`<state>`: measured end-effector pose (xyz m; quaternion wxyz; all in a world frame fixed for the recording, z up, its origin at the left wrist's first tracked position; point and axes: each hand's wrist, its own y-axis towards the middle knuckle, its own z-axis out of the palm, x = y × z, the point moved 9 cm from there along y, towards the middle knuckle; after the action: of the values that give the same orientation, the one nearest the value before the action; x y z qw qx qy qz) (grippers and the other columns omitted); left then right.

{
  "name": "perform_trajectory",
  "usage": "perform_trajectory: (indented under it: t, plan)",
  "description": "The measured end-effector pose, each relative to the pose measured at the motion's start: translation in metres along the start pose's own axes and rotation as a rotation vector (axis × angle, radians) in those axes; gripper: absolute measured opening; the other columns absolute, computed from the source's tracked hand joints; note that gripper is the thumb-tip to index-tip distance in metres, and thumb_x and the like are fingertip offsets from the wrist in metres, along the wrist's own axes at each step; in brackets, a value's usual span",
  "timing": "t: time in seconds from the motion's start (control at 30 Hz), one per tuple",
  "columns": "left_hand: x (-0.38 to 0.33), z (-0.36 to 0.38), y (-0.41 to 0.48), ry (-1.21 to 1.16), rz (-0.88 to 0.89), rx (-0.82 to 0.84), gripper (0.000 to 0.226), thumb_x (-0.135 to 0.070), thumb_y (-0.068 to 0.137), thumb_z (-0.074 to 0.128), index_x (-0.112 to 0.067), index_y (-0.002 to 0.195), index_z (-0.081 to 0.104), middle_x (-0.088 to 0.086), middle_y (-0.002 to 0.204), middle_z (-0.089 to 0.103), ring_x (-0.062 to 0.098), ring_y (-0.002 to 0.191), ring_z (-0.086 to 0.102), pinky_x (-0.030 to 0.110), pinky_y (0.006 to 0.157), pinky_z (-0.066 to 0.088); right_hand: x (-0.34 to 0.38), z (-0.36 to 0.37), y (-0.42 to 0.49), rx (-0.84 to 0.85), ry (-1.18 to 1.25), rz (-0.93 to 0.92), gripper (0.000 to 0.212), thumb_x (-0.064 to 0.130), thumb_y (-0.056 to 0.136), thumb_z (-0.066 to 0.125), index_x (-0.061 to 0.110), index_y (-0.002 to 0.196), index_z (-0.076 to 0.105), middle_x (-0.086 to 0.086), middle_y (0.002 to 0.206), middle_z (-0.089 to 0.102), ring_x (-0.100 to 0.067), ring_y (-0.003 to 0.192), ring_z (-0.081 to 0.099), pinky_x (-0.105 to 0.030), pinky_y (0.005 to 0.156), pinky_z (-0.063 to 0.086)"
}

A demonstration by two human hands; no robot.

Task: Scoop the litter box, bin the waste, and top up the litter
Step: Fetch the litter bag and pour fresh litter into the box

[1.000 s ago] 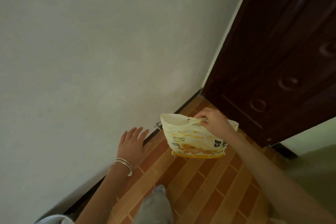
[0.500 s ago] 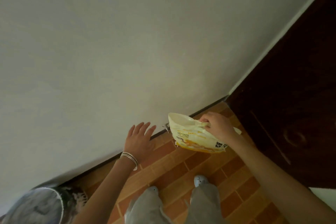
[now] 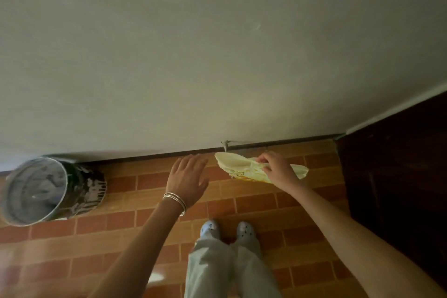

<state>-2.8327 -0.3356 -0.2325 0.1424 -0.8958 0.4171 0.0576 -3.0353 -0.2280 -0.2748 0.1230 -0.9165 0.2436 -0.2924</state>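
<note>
A pale yellow cat litter bag (image 3: pixel 238 164) with orange print hangs above the brick-pattern floor close to the wall, seen from above with its top edge facing me. My right hand (image 3: pixel 278 168) pinches the bag's top edge and carries it. My left hand (image 3: pixel 187 176), with thin silver bangles on the wrist, is held out flat with fingers spread, just left of the bag and not touching it. No litter box is in view.
A paint-stained metal bucket (image 3: pixel 79 189) stands against the wall at the left. A small metal doorstop (image 3: pixel 225 144) juts from the skirting above the bag. A dark wooden door (image 3: pixel 399 164) fills the right side. My two feet (image 3: pixel 227 230) stand on the tiled floor (image 3: pixel 121 225).
The view has swung left and down: the door slid to the right edge, the bucket came fully into view. The bag now hangs lower and flatter, the left hand closer to it.
</note>
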Motion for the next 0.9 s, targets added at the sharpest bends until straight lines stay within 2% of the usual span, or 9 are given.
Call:
perform_trajectory:
  t: [0.07,0.23,0.43,0.5,0.6,0.7,0.8,0.9]
  plan:
    - [0.001,0.034,0.012,-0.021,-0.017,0.023,0.055,-0.044,0.076,0.043,-0.018,0.122,0.06,0.006,0.123,0.062,0.029,0.114,0.057,0.048,0.098,0.041,-0.023,0.023,0.015,0.017,-0.012,-0.003,0.02,0.005,0.088,0.056,0.014,0.106,0.059,-0.001,0.112,0.057,-0.014,0.102,0.055,-0.02,0.086,0.042]
    - [0.014,0.131,0.048,-0.026,-0.048,0.068,0.055,-0.043,0.077,0.05,-0.02,0.125,0.058,0.008,0.127,0.059,0.031,0.118,0.054,0.05,0.102,0.038,-0.085,0.085,0.075,0.001,-0.023,-0.019,0.02,0.005,0.089,0.054,0.015,0.106,0.059,0.0,0.113,0.056,-0.015,0.111,0.05,-0.028,0.096,0.043]
    - [0.037,0.222,0.08,-0.037,-0.062,0.077,0.054,-0.04,0.088,0.053,-0.023,0.138,0.044,0.004,0.143,0.045,0.027,0.133,0.038,0.045,0.112,0.024,-0.146,0.151,0.139,-0.006,-0.045,-0.002,0.02,0.006,0.09,0.054,0.016,0.107,0.059,-0.001,0.111,0.059,-0.018,0.108,0.052,-0.031,0.09,0.045]
    - [0.045,0.234,0.087,-0.029,-0.068,0.066,0.054,-0.04,0.087,0.054,-0.023,0.137,0.045,0.005,0.142,0.046,0.027,0.132,0.04,0.045,0.111,0.026,-0.154,0.155,0.155,-0.061,-0.072,0.001,0.022,0.005,0.089,0.054,0.014,0.108,0.06,-0.003,0.11,0.059,-0.02,0.106,0.052,-0.03,0.087,0.043]
    - [0.053,0.232,0.094,0.008,-0.074,0.024,0.054,-0.043,0.084,0.054,-0.021,0.133,0.05,0.006,0.139,0.05,0.028,0.129,0.044,0.046,0.108,0.03,-0.152,0.139,0.169,-0.161,-0.13,-0.008,0.031,0.001,0.086,0.056,0.01,0.115,0.06,-0.008,0.114,0.057,-0.025,0.108,0.051,-0.033,0.088,0.04]
    - [0.054,0.205,0.088,-0.007,-0.099,0.016,0.057,-0.043,0.088,0.05,-0.023,0.14,0.041,0.003,0.146,0.041,0.026,0.136,0.034,0.044,0.113,0.02,-0.133,0.115,0.164,-0.168,-0.134,-0.037,0.042,-0.002,0.084,0.056,0.012,0.124,0.056,-0.008,0.123,0.051,-0.025,0.114,0.048,-0.034,0.095,0.04]
    - [0.044,0.154,0.069,-0.029,-0.117,-0.005,0.059,-0.043,0.091,0.049,-0.024,0.144,0.033,0.002,0.15,0.033,0.023,0.14,0.026,0.041,0.115,0.013,-0.088,0.079,0.137,-0.135,-0.175,-0.119,0.046,0.01,0.086,0.06,0.016,0.131,0.05,-0.003,0.129,0.049,-0.02,0.116,0.05,-0.033,0.099,0.039]
    - [0.032,0.082,0.038,-0.047,-0.153,-0.022,0.059,-0.044,0.091,0.048,-0.024,0.145,0.032,0.003,0.151,0.032,0.024,0.141,0.025,0.04,0.115,0.012,-0.014,0.027,0.096,-0.11,-0.306,-0.286,0.048,0.025,0.09,0.058,0.021,0.135,0.044,0.001,0.132,0.05,-0.016,0.117,0.049,-0.032,0.103,0.034]
